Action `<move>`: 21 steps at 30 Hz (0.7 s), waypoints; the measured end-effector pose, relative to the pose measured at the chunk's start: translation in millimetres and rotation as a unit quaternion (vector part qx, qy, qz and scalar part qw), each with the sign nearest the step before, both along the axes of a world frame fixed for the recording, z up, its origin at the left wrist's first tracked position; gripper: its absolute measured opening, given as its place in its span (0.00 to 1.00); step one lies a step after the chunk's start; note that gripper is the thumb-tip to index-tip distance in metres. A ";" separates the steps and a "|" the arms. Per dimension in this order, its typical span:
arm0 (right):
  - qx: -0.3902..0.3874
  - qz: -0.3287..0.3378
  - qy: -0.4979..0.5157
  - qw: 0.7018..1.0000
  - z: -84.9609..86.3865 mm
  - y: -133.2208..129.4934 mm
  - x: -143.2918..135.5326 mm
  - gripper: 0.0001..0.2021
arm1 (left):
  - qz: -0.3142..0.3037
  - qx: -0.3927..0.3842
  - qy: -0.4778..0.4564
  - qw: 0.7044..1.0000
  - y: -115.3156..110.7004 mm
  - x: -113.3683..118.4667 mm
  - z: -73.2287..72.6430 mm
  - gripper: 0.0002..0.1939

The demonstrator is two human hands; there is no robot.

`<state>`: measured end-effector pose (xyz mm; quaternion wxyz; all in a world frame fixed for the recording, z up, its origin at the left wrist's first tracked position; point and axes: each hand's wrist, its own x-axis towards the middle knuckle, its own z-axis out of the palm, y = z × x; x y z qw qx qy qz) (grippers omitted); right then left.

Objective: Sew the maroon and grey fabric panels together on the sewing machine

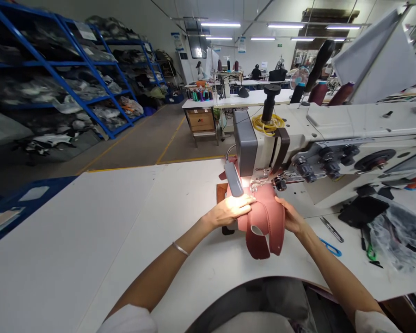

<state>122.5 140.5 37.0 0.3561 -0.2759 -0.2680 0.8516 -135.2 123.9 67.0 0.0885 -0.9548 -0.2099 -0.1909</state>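
Observation:
A reddish-pink fabric piece (260,215) lies under the needle area of a white sewing machine (350,122), lit by a small lamp. Its curved flaps hang toward me, with an oval opening between them. My left hand (231,209) rests on the fabric's left part, fingers pointing right, close to the presser foot (253,187). At the fabric's right edge, my right hand (291,216) grips the material, its thumb on top and its other fingers partly hidden. A grey lamp head (233,179) sits just above my left hand.
Thread snips (332,229), blue-handled scissors (330,247) and a clear plastic bag (402,231) lie on the right of the white table (72,231). Blue shelves (60,64) with bagged goods stand at the left. People sit at far workstations.

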 end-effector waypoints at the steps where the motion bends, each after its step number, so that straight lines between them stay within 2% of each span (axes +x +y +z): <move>1: -0.008 -0.008 0.000 1.000 -0.3 1.5 -0.2 0.12 | 0.002 -0.007 -0.001 1.000 1.3 -0.8 0.1 0.12; 6: -0.035 -0.023 -0.059 0.997 0.2 12.5 -0.7 0.13 | -0.004 -0.014 0.003 1.000 9.0 -5.0 -1.4 0.13; 12: 0.068 -0.083 -0.153 0.982 -2.6 32.7 6.0 0.10 | -0.016 0.013 -0.006 1.000 14.1 -7.0 -5.2 0.14; 17: 0.135 -0.070 -0.217 0.964 -6.8 47.9 11.0 0.13 | 0.009 0.019 0.000 1.000 13.9 -4.0 -4.8 0.14; 21: 0.144 -0.084 -0.231 0.958 -5.3 53.6 9.5 0.12 | 0.036 0.009 -0.004 0.999 13.7 -1.4 -3.0 0.13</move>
